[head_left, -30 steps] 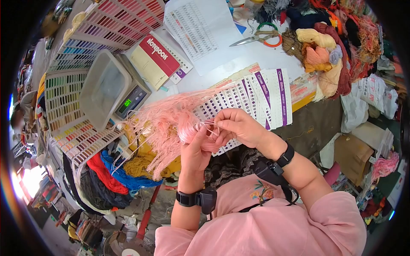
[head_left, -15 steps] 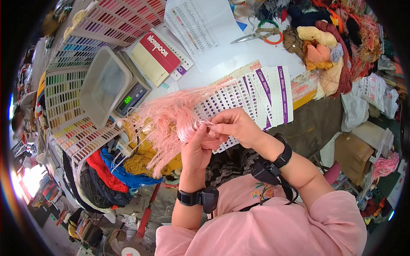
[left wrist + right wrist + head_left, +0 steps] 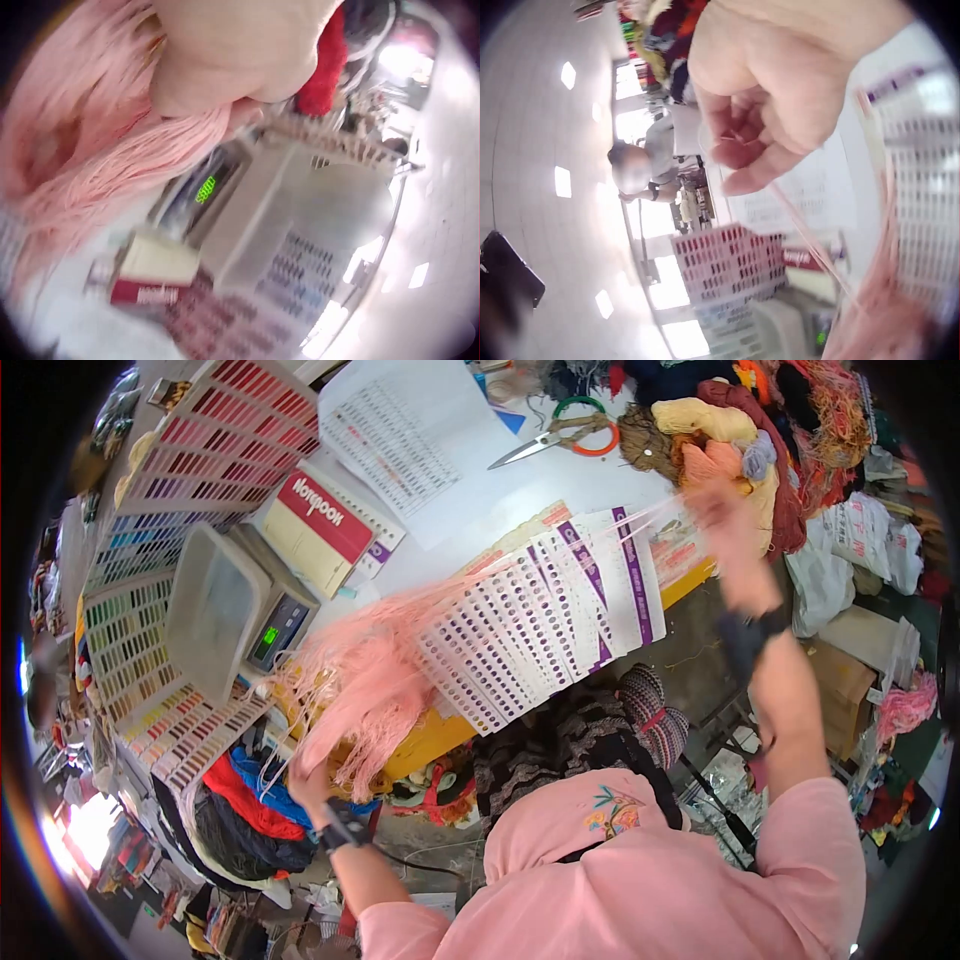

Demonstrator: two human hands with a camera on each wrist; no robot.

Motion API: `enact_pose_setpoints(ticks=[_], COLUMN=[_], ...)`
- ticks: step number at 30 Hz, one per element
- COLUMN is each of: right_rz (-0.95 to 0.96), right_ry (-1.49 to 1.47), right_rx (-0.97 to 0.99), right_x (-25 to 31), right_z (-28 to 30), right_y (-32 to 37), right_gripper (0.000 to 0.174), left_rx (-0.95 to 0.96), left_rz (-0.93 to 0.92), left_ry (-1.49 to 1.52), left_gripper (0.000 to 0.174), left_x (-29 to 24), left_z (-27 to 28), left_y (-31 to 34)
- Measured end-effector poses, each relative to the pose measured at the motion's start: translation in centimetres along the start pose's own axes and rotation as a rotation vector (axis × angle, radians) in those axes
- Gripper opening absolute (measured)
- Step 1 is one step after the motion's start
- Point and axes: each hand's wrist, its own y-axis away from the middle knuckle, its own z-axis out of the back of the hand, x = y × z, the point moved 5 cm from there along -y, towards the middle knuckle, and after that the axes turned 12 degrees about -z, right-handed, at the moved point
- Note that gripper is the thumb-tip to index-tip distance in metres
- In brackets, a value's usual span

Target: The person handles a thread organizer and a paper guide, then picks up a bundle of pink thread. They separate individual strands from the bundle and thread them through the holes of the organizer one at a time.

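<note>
A loose skein of pink thread [image 3: 365, 685] lies spread over the table's front left edge. My left hand [image 3: 308, 778] grips its near end; in the left wrist view the strands [image 3: 150, 161] run out from under that hand [image 3: 236, 52]. Far to the right, my right hand [image 3: 735, 550] is blurred by motion. A few pink strands [image 3: 620, 520] stretch taut from it back to the skein. In the right wrist view the curled fingers of this hand [image 3: 780, 82] pinch those strands [image 3: 810, 240]. Purple-edged punched cards [image 3: 520, 630] lie beneath the strands.
A scale [image 3: 275, 630] with a pale tray stands at left, before a colour-sample board [image 3: 130, 630]. A notebook [image 3: 315, 530], a printed sheet [image 3: 390, 440] and scissors [image 3: 560, 435] lie farther back. Bundled yarns [image 3: 740, 435] fill the right corner. Another person [image 3: 656, 154] shows in the right wrist view.
Both hands were together at the skein. My right hand has swept far right, drawing out long strands; the left has moved left and down with the skein. The view has shifted slightly.
</note>
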Motion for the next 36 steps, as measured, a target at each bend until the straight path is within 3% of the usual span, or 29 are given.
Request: enact_pose_setpoints(ticks=[3, 5, 6, 7, 8, 9, 11, 14, 17, 19, 23, 27, 30, 36], right_rz=[0.516, 0.426, 0.378, 0.331, 0.154, 0.04, -0.009, 0.145, 0.517, 0.475, 0.483, 0.586, 0.591, 0.523], right_ry=[0.714, 0.379, 0.525, 0.674, 0.578, 0.735, 0.859, 0.937, 1.224, 1.211, 1.217, 1.221, 1.399, 1.209], right_rx=[-0.358, -0.177, -0.225, -0.267, -0.142, -0.08, -0.08, -0.119, -0.076, -0.041, -0.046, 0.101, 0.166, 0.299], right_x=[11.3, 11.0, 6.5, 1.9, -3.2, -7.8, -15.3, -18.2, -18.7, -18.9, -18.0, -18.1, -18.5, -19.4], right_z=[11.2, 7.7, 5.0, 2.2, -0.3, -1.6, -2.3, -3.9, -4.7, -4.4, -4.0, -6.2, -7.8, -6.2], right_y=[-4.2, -4.0, -3.3, -2.6, -2.0, -2.3, -2.3, -1.2, -0.4, -0.4, -0.5, 0.0, 0.6, -0.3], right_gripper=[0.006, 0.006, 0.006, 0.01, 0.016, 0.01, 0.006, 0.009, 0.018, 0.022, 0.027, 0.04, 0.047, 0.042], left_rx=[-0.147, 0.078, 0.328, 0.587, 0.59, 0.426, 0.61, 0.696, 0.67, 0.703, 0.711, 0.685, 0.639, 0.617], left_rz=[0.529, 0.059, -0.569, -0.21, 0.48, 1.011, 0.946, 0.733, 0.584, 0.456, 0.169, 0.241, 0.255, 0.199], left_ry=[1.068, 0.728, 0.001, 0.378, 1.014, 1.185, 1.152, 1.122, 0.852, 0.595, 0.49, 0.6, 0.715, 0.711], left_gripper=[0.011, 0.014, 0.015, 0.017, 0.019, 0.022, 0.024, 0.022, 0.018, 0.015, 0.009, 0.007, 0.004, 0.005], left_x=[-0.2, -8.1, -16.1, -17.0, -17.6, -18.5, -23.8, -28.3, -31.0, -31.6, -31.4, -31.6, -31.2, -30.6], left_z=[-0.1, -0.8, -5.4, -10.8, -16.0, -20.5, -27.3, -33.3, -36.2, -37.2, -37.5, -36.1, -36.7, -38.0], left_y=[-0.8, -2.2, -1.8, -1.3, 0.0, 1.5, 2.0, 1.6, 1.0, 0.7, 0.1, 0.3, 0.1, 0.1])
